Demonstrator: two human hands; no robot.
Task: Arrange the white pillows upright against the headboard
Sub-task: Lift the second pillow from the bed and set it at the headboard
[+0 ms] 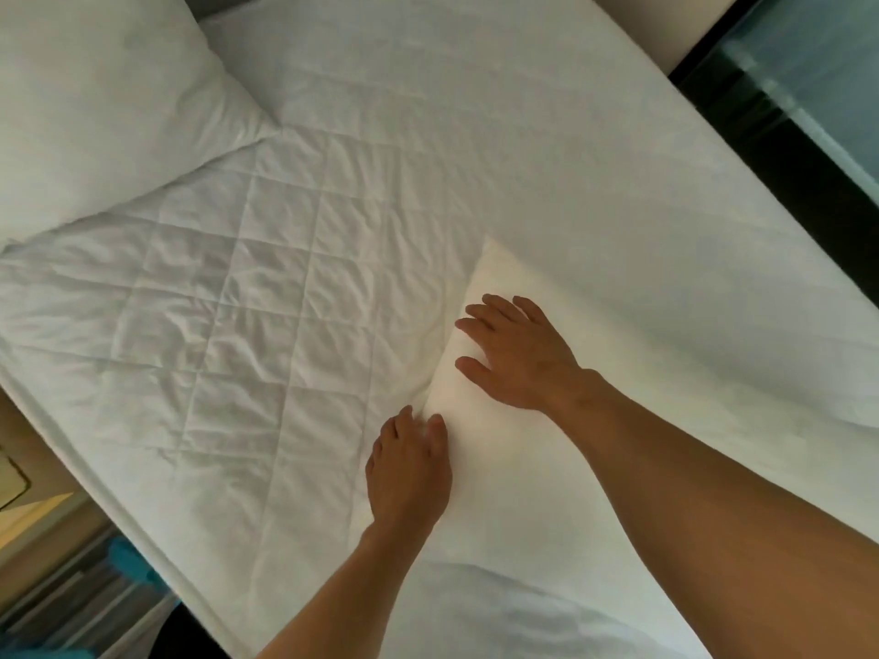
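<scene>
A white pillow (532,449) lies flat on the bed at centre right, one corner pointing away from me. My right hand (521,356) rests flat on top of it, fingers spread. At the pillow's left edge, my left hand (410,473) has its thumb on the pillow and its fingers curled down into the crease against the quilted mattress cover (228,325). A second white pillow (104,111) lies at the upper left of the bed. I cannot make out a headboard for certain.
Smooth white bedding (547,135) covers the far and right part of the bed. A beige surface (666,26) and a dark strip with glass (808,111) run beyond the far right edge. The bed's left edge (95,497) drops to a floor with blue items (128,563).
</scene>
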